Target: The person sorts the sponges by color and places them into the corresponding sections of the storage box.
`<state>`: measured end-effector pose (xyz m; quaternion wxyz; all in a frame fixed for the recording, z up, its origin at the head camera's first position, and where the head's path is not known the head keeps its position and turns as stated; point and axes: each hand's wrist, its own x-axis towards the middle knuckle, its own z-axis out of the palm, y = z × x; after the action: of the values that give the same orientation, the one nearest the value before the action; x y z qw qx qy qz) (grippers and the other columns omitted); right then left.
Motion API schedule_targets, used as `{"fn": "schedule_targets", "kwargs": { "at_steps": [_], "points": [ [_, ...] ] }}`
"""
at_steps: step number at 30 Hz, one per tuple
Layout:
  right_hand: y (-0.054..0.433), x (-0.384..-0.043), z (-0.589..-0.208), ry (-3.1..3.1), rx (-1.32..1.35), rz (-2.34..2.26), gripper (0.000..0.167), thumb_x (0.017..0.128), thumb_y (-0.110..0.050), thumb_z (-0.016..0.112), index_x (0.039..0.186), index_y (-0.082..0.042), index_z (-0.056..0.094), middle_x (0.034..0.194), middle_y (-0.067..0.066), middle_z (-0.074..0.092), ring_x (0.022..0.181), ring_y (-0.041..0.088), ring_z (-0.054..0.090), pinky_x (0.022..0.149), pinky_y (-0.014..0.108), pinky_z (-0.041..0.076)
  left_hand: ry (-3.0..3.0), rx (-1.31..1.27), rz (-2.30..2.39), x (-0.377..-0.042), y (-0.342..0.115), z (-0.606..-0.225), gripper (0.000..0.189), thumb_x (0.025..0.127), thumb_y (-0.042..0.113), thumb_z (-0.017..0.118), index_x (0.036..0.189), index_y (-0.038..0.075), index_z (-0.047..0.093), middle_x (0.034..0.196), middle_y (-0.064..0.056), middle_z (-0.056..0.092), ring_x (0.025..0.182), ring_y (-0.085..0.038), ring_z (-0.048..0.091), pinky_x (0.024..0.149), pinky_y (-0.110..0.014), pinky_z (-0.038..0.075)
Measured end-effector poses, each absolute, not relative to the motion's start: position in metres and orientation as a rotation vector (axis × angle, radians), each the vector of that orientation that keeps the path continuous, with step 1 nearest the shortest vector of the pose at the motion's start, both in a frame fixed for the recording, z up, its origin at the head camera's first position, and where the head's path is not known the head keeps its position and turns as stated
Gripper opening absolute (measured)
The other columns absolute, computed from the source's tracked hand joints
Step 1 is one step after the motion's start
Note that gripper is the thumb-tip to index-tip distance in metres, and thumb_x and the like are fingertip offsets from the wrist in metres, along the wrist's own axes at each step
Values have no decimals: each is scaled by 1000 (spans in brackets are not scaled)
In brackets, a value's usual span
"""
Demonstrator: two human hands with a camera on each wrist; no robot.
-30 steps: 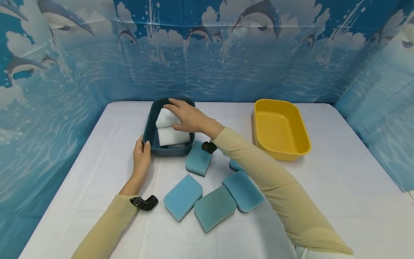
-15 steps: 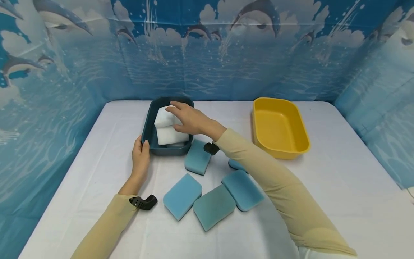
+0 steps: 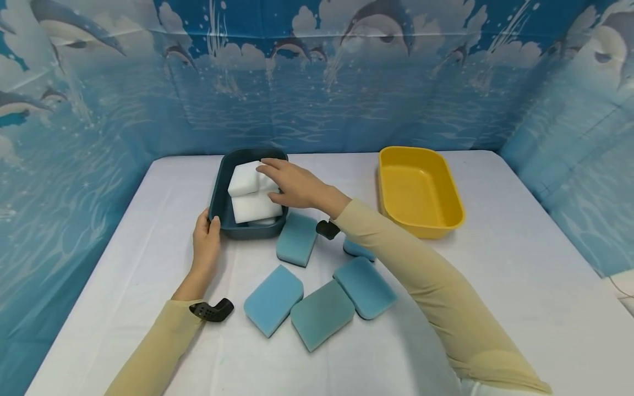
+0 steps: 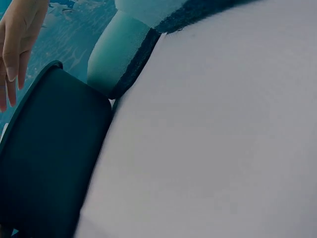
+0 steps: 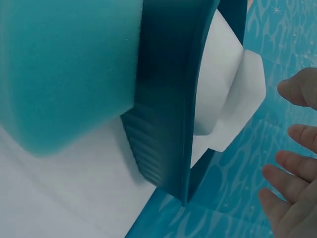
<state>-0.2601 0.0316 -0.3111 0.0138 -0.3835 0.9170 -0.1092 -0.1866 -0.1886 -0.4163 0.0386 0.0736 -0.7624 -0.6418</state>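
Observation:
A dark teal plastic bin (image 3: 249, 233) stands at the back left of the white table. My left hand (image 3: 205, 245) holds it by the near left corner, thumb at the rim. Several white sponge blocks (image 3: 257, 207) lie piled inside. Over the bin's right side hovers my right hand (image 3: 299, 186), its fingers spread and holding nothing. In the right wrist view those fingers are apart from the white blocks (image 5: 245, 99). A blue sponge (image 3: 297, 239) with a dark underside lies right beside the bin's near right corner.
More blue sponges lie nearer the front: a light one (image 3: 274, 300), a greener one (image 3: 323, 314), another (image 3: 365, 287) and one partly under the right sleeve (image 3: 358, 249). A yellow bin (image 3: 421, 226) stands at the back right. A dolphin-print curtain (image 3: 317, 110) hangs behind the table.
The head view has shifted a little. My right hand has drawn slightly right over the bin, uncovering more of the white blocks. My left hand stays at the bin's corner.

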Motion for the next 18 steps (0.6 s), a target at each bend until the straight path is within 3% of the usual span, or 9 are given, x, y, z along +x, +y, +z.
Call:
{"fn": "schedule_targets", "kwargs": {
  "at_steps": [4,18],
  "points": [
    [37,-255,-308,2868,-1190,-355,59,94,-25,53,147,-12,30,156,11,24,141,25,32,108,37,40,-2301,234,-2058,-188,-191,-412,50,103,22,30,149,4,18,157,-10,18,146,-18,20,120,-35,22],
    [59,-230,-295,2945,-1266,-398,56,94,-23,55,144,-8,36,151,13,33,137,27,38,109,35,39,-2242,288,-2241,-185,-191,-398,56,102,19,32,151,4,8,158,-12,13,145,-19,20,121,-34,20]
  ]
}}
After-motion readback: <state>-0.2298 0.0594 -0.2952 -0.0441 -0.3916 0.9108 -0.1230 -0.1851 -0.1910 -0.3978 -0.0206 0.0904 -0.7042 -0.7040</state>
